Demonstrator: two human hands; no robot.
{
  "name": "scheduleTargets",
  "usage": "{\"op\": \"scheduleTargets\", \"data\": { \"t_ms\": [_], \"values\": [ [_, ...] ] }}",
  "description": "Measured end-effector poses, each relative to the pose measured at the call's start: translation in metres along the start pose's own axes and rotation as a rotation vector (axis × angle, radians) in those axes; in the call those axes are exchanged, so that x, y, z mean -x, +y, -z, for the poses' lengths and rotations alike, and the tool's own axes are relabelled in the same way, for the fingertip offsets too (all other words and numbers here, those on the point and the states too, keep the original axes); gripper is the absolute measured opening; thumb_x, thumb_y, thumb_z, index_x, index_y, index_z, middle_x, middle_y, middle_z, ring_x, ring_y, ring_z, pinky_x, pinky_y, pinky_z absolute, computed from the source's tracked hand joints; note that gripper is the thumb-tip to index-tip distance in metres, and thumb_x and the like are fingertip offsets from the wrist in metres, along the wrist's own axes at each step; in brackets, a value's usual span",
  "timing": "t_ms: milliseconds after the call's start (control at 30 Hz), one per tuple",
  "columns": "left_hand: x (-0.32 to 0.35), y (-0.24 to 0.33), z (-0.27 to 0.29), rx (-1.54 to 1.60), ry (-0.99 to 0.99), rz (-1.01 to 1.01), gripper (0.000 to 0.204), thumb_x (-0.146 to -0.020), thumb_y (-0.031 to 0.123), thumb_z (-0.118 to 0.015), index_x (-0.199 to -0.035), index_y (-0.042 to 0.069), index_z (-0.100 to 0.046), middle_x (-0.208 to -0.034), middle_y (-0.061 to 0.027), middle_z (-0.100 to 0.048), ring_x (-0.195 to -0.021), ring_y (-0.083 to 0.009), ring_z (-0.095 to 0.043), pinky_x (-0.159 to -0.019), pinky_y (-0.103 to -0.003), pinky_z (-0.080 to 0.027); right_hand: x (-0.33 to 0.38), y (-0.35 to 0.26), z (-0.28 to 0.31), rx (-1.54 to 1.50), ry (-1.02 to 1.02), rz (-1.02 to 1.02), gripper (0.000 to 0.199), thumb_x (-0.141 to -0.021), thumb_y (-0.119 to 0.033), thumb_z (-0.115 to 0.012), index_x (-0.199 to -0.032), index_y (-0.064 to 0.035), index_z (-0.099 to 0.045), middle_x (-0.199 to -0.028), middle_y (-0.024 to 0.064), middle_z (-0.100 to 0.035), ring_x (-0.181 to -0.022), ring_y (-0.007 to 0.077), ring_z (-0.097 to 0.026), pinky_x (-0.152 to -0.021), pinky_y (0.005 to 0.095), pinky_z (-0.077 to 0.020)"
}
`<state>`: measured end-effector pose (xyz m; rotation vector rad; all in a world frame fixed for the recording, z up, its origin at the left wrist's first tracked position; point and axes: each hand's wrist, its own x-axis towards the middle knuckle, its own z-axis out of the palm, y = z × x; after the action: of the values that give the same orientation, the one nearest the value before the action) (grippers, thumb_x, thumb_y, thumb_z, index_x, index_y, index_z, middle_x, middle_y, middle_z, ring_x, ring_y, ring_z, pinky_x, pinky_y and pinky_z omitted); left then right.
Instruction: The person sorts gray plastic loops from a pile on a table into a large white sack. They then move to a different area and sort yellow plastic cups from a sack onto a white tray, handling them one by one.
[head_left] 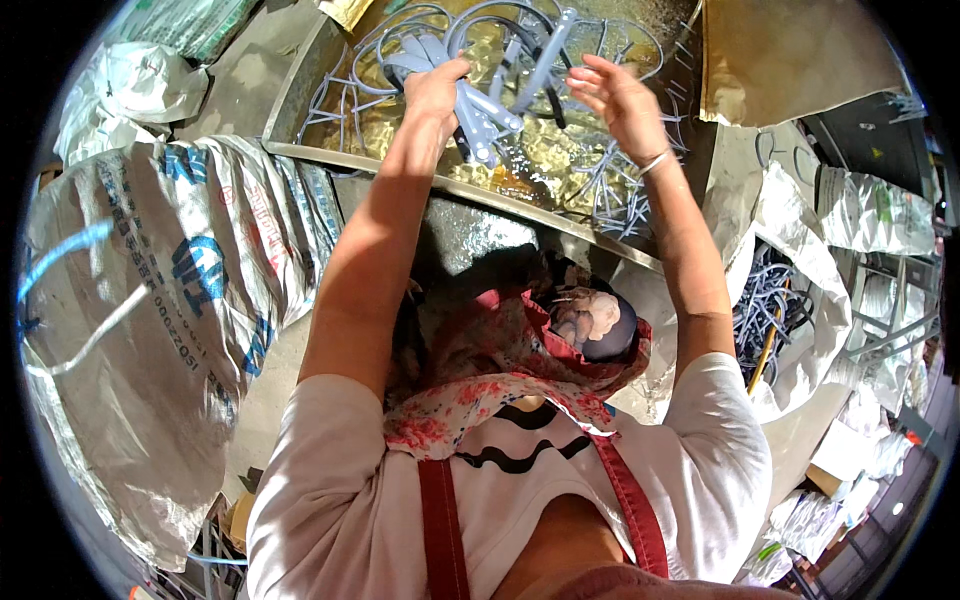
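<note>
My left hand [436, 96] is closed around a bundle of grey rubbery strips [482, 112], whose flat cut ends hang down below the fingers. More grey loops [400, 42] curl out beyond that hand. To the right, my right hand [618, 102] is raised with its fingers apart and nothing in it. Beside it a thick grey strip [546, 62] stands slanted, with a black strip next to it. Both hands are over a shallow metal tray [465, 194] that holds yellowish, glinting liquid. Thin branched grey pieces [618, 190] lie at the tray's right side.
A large white woven sack [170, 300] bulges at the left. An open white sack [800, 345] full of dark grey strips [768, 292] stands at the right. A brown board [790, 65] covers the far right corner. My apron [500, 400] and knees are close below the tray.
</note>
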<state>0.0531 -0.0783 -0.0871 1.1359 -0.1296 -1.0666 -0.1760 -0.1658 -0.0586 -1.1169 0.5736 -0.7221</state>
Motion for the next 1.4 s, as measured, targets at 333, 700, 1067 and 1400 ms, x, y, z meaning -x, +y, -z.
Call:
{"op": "scheduleTargets", "data": {
  "t_ms": [333,700,1067,1400],
  "values": [
    [0.020,0.027,-0.007,0.035,-0.080,0.049,0.016,-0.077,0.004,-0.059,-0.085,-0.008,-0.053,-0.066,-0.0120,-0.054,-0.054,-0.0198,-0.055,-0.052,-0.032,-0.049,-0.022,0.095,-0.049,0.694,0.371,-0.079,0.043,-0.077,-0.036,-0.064,-0.091,0.0044,-0.059,-0.077,0.0160,-0.064,-0.070,0.0271,-0.061,-0.068,0.0363,-0.0467],
    [-0.014,0.072,0.043,0.293,0.031,-0.065,0.010,-0.083,0.008,-0.055,-0.083,0.001,-0.047,-0.065,-0.0069,-0.049,-0.058,-0.0206,-0.051,-0.055,-0.037,-0.048,0.022,0.012,-0.029,0.681,0.248,0.106,0.027,-0.087,-0.028,-0.057,-0.078,-0.0024,-0.058,-0.060,-0.0037,-0.048,-0.054,0.0059,-0.041,-0.050,0.0218,-0.0358],
    [0.012,0.097,0.037,0.208,0.013,-0.405,0.017,-0.073,-0.006,-0.064,-0.087,-0.006,-0.055,-0.078,-0.0129,-0.059,-0.062,-0.0222,-0.059,-0.055,-0.031,-0.050,-0.016,-0.073,0.104,0.769,1.016,0.016,0.036,-0.080,-0.035,-0.064,-0.075,0.0006,-0.065,-0.064,0.0012,-0.059,-0.056,0.0151,-0.050,-0.053,0.0294,-0.0403],
    [0.018,0.086,0.030,-0.767,-0.176,-0.492,0.026,-0.065,0.007,-0.069,-0.086,-0.005,-0.060,-0.081,-0.0089,-0.065,-0.072,-0.0175,-0.061,-0.065,-0.029,-0.048,-0.087,-0.064,-0.118,1.218,-0.263,0.409,0.027,-0.081,-0.030,-0.062,-0.080,-0.0037,-0.063,-0.061,0.0072,-0.054,-0.056,0.0133,-0.048,-0.054,0.0306,-0.0415]
  ]
}}
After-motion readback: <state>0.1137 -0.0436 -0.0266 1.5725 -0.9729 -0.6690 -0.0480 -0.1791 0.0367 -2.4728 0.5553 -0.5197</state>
